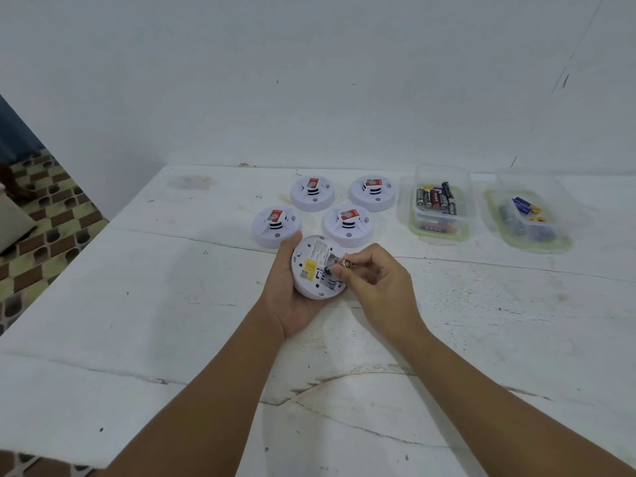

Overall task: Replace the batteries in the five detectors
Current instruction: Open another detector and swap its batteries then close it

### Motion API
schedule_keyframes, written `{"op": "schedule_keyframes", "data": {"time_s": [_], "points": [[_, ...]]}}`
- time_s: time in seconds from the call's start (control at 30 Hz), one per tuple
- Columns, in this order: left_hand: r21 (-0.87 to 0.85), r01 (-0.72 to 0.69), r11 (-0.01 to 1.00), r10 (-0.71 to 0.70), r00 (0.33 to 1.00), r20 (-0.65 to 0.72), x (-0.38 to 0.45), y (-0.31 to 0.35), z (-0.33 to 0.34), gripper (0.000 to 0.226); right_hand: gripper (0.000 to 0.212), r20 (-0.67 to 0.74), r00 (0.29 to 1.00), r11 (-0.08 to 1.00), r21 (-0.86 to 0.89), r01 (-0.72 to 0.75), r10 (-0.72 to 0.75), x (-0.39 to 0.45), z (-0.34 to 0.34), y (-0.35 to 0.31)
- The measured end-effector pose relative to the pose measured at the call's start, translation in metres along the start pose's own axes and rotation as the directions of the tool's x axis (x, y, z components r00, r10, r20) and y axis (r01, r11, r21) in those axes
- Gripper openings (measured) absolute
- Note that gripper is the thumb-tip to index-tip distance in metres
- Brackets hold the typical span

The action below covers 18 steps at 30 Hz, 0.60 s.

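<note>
Head view: scuffed white desk [137, 304] against a white wall [309, 80], tiled floor [41, 215] left. Left hand [292, 297] cradles a detector [315, 266]; right hand [375, 280] pinches a battery [344, 263].

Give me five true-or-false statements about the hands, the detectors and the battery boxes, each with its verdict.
1. The left hand holds a round white detector with its back up. True.
2. The right hand is idle. False: it pinches a small battery at the detector.
3. Four white detectors stand on the white table. True.
4. Both clear plastic boxes sit left of the detectors. False: right.
5. The nearer box is empty. False: it holds batteries.
</note>
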<state>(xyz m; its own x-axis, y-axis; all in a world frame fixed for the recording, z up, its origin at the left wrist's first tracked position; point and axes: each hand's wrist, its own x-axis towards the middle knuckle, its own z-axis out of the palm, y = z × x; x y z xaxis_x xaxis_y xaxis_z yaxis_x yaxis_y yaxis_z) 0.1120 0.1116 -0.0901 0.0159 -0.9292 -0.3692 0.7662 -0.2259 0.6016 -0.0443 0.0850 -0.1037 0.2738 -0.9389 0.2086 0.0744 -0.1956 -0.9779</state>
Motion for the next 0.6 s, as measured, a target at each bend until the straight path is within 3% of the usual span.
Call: {"op": "schedule_keyframes", "data": {"time_s": [0.33,0.6], "points": [[-0.018,0.019,1.0,-0.02,1.0,-0.012,0.004,0.001,-0.004,0.062,0.016,-0.017,0.996,0.989,-0.122,0.084,-0.086,-0.001,-0.001,0.006],[-0.032,0.062,0.998,-0.061,0.998,0.014,0.006,0.002,-0.008,0.065,0.014,0.198,0.91,0.794,-0.444,0.414,-0.364,-0.004,-0.006,0.009]]}}
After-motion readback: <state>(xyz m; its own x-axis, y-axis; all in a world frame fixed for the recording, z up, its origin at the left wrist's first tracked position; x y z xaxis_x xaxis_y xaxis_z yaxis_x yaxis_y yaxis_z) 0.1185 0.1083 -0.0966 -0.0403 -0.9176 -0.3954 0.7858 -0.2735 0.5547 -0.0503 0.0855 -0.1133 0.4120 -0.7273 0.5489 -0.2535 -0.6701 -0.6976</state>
